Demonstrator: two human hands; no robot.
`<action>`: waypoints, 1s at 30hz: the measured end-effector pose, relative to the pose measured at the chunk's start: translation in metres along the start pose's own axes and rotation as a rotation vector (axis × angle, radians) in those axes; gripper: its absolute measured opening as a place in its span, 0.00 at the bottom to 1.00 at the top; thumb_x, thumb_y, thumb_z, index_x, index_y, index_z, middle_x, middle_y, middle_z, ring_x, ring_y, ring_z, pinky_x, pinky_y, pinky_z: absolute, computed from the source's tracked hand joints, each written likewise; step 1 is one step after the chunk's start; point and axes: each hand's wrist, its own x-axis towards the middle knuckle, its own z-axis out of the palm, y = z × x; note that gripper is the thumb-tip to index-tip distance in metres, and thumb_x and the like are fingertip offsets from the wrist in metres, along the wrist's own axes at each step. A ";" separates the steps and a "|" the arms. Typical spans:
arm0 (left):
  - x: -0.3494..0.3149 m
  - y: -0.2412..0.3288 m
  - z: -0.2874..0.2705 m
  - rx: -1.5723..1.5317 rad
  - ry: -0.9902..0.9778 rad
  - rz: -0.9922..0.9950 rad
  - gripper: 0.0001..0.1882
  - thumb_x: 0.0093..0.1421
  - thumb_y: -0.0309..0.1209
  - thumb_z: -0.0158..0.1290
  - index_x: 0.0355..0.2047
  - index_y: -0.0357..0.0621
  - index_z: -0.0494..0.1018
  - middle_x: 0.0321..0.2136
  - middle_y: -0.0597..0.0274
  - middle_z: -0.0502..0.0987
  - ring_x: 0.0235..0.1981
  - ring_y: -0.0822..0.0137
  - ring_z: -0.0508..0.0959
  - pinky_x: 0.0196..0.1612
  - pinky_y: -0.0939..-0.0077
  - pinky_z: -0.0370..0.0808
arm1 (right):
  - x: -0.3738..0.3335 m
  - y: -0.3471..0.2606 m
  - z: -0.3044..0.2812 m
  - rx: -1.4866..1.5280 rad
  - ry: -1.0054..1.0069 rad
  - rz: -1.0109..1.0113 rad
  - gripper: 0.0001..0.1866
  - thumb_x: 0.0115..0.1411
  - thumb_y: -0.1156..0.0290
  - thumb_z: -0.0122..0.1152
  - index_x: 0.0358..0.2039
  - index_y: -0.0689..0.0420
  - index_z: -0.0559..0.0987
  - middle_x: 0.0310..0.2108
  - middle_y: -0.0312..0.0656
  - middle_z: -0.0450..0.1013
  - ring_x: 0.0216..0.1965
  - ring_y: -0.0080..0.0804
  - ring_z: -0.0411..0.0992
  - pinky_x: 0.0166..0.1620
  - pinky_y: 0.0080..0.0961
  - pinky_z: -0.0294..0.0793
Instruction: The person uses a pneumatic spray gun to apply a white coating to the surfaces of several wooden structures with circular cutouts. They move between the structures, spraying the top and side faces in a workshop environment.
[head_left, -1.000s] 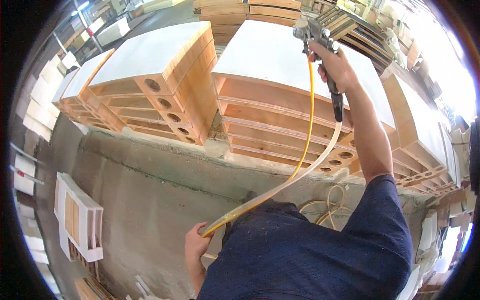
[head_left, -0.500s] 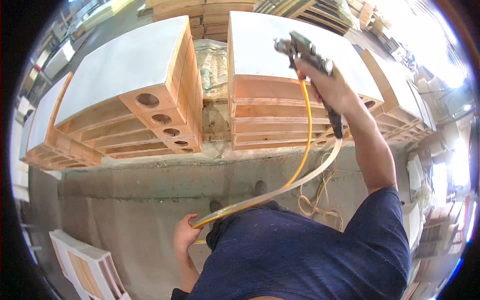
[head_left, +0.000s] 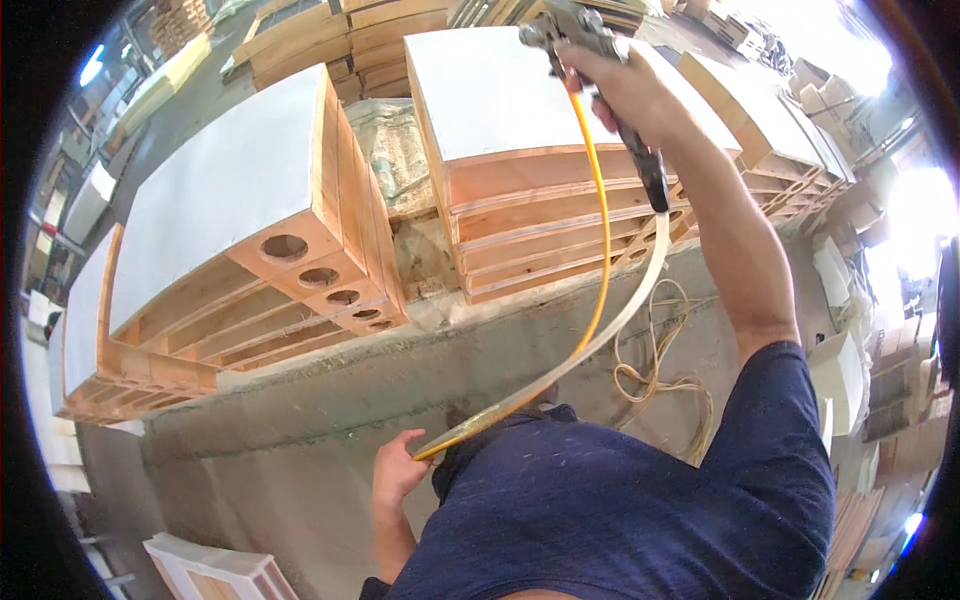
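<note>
My right hand (head_left: 640, 95) is wrapped round the grip of a dark metal spray gun (head_left: 647, 175), held over the far part of a white-topped stack of wooden frames (head_left: 475, 95). From the gun hang a thin yellow hose (head_left: 604, 220) and a thicker whitish, see-through hose (head_left: 654, 265). Both curve down to my left hand (head_left: 396, 470), which is closed round them beside my waist. Whether any spray leaves the nozzle, I cannot tell. Left of that stack stands another white-topped stack of frames (head_left: 225, 190) with round holes in its front rails.
More frame stacks stand at the far left (head_left: 90, 310) and the right (head_left: 755, 120). Coiled pale hose (head_left: 655, 385) lies on the concrete floor to my right. A white-edged panel (head_left: 215, 565) rests at lower left. Wooden boards (head_left: 395, 25) are piled behind.
My right hand and the spray gun have moved farther out over the stack. The whole view has tilted and shifted with my head. My left hand keeps its hold on the hoses.
</note>
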 end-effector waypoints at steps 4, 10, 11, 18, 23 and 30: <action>0.009 0.012 0.014 -0.054 0.094 0.036 0.27 0.43 0.35 0.66 0.47 0.52 0.76 0.20 0.54 0.77 0.24 0.60 0.79 0.31 0.66 0.74 | 0.040 0.010 -0.030 0.078 0.041 -0.038 0.17 0.61 0.52 0.54 0.29 0.53 0.74 0.22 0.32 0.70 0.13 0.14 0.60 0.14 0.15 0.61; 0.013 0.073 0.043 -0.064 0.089 0.078 0.27 0.45 0.38 0.67 0.48 0.51 0.76 0.17 0.56 0.76 0.21 0.63 0.78 0.28 0.68 0.73 | 0.075 0.083 -0.106 0.075 0.109 0.049 0.17 0.62 0.51 0.52 0.30 0.53 0.74 0.20 0.31 0.69 0.12 0.12 0.59 0.12 0.14 0.59; 0.014 0.085 0.050 -0.063 0.098 0.099 0.27 0.45 0.39 0.67 0.48 0.51 0.76 0.16 0.57 0.76 0.21 0.63 0.78 0.27 0.68 0.72 | 0.080 0.098 -0.122 0.069 0.127 0.042 0.18 0.61 0.50 0.52 0.30 0.53 0.74 0.20 0.31 0.69 0.12 0.12 0.60 0.12 0.14 0.60; 0.027 0.177 0.083 -0.021 0.031 0.069 0.28 0.45 0.40 0.67 0.49 0.53 0.76 0.19 0.58 0.77 0.23 0.62 0.79 0.32 0.68 0.75 | 0.088 0.193 -0.226 0.162 0.261 0.050 0.19 0.59 0.49 0.54 0.30 0.54 0.74 0.22 0.31 0.69 0.12 0.12 0.60 0.13 0.14 0.61; 0.029 0.236 0.098 0.034 -0.032 0.015 0.28 0.46 0.39 0.67 0.50 0.53 0.75 0.23 0.55 0.79 0.26 0.62 0.80 0.34 0.68 0.76 | 0.085 0.223 -0.288 0.196 0.394 0.148 0.18 0.59 0.51 0.55 0.26 0.53 0.73 0.20 0.32 0.68 0.11 0.17 0.59 0.13 0.18 0.60; 0.049 0.265 0.114 0.165 -0.083 0.046 0.28 0.45 0.40 0.67 0.48 0.54 0.76 0.25 0.53 0.79 0.29 0.61 0.81 0.36 0.67 0.76 | 0.022 0.288 -0.330 0.258 0.463 0.233 0.17 0.60 0.51 0.55 0.32 0.54 0.75 0.24 0.31 0.71 0.12 0.15 0.60 0.13 0.16 0.61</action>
